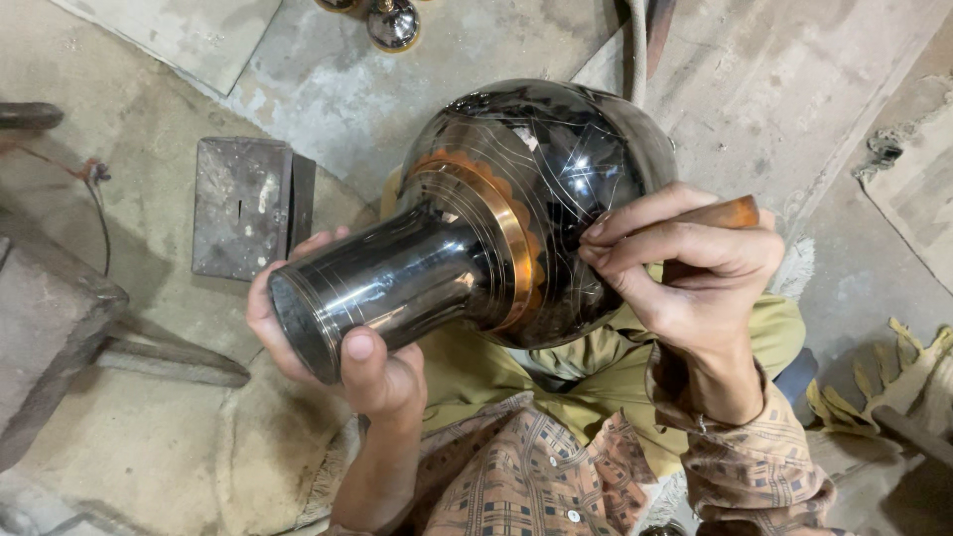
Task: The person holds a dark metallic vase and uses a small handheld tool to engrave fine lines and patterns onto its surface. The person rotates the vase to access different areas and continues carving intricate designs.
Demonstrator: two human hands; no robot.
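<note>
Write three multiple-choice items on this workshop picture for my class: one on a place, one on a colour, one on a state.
1. Where does the left hand grip the black vase?
A. its neck
B. its round body
C. its base

2. What colour is the band where neck meets body?
A. blue
B. golden
C. white

3. How is the vase lying?
A. upright on the floor
B. on its side over the lap
C. hanging from a hook

Answers: 1 A, the fingers wrap the neck near the mouth; 2 B, the ring shines golden; 3 B, it lies sideways while the right hand presses a wooden-handled tool to it.

Glossy black metal vase (516,199) with brass band, rough concrete floor (774,89)
</note>
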